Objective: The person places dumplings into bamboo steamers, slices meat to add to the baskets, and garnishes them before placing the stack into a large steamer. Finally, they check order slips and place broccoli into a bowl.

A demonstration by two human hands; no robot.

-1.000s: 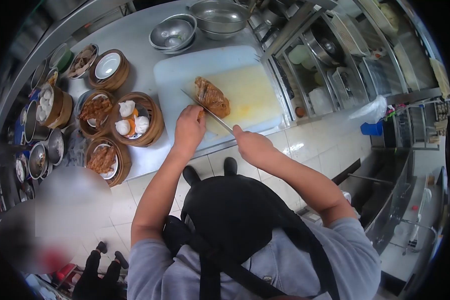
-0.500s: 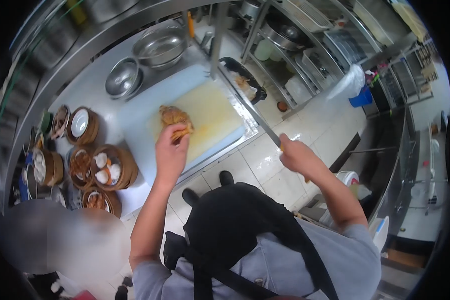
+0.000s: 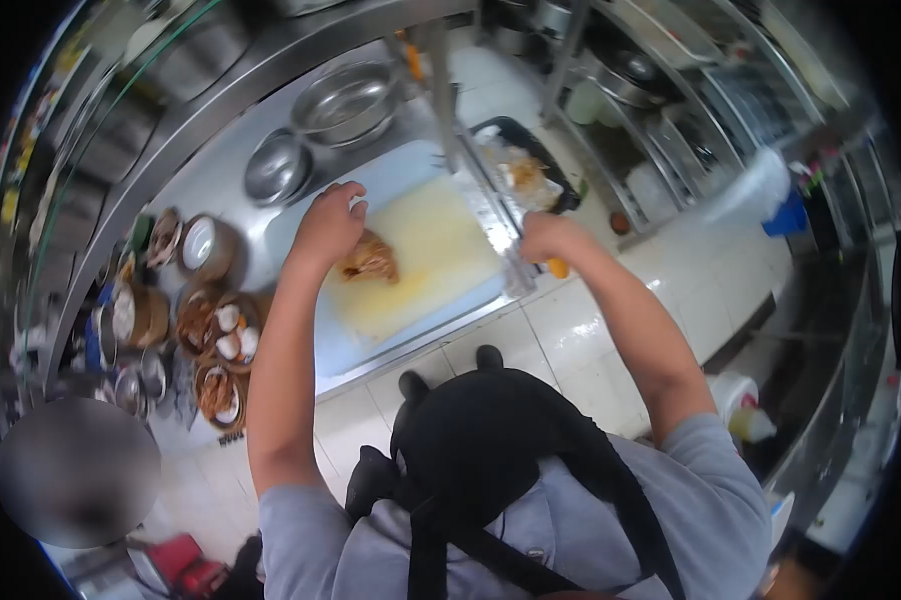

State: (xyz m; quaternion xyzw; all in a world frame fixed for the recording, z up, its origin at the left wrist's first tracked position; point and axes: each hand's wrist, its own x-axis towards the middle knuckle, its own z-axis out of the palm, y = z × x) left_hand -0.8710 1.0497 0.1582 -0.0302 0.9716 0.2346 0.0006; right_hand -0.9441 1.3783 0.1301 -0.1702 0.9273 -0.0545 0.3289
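A chunk of brown cooked meat (image 3: 370,260), which looks like roast poultry, lies on the yellowed part of the cutting board (image 3: 435,225). My left hand (image 3: 328,225) is just above and beside it, its fingers loosely bent with a gap to the thumb and nothing between them. The hand covers part of the meat. In my right hand (image 3: 555,240), closed at the board's right end, is a knife with a yellow-orange handle (image 3: 558,268). Its blade points up and left along the counter's edge and is blurred.
Two steel bowls (image 3: 348,105) stand behind the board. Bamboo steamers (image 3: 210,247) with eggs and brown meat crowd the counter's left side. Beyond the right edge is a black bin (image 3: 525,170) with scraps. A metal post (image 3: 438,95) rises near the board's far corner.
My left hand has let go of the meat and moved up and left. My right hand has brought the knife left and up, closer to the board's right end.
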